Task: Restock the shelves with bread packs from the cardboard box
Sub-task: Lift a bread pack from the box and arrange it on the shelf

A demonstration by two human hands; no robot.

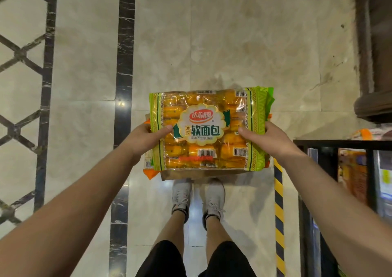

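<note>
Both hands, left (146, 136) and right (269, 139), had a firm grip on the bread pack (207, 128). It was best kept level and carried gently toward the shelf (339, 145).

The bread pack (209, 129) was orange-yellow with green patterned side bands and a cream and red label. The floor (244, 43) was beige marble with dark stripes. Shoes (182, 194) were pale grey, shorts (163, 259) black; tape (279, 213) was striped yellow and black.

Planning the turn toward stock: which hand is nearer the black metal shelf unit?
Right. The right hand grips the green-edged plastic bread pack on the side toward the black metal shelf unit; the left hand grips its far side.
</note>
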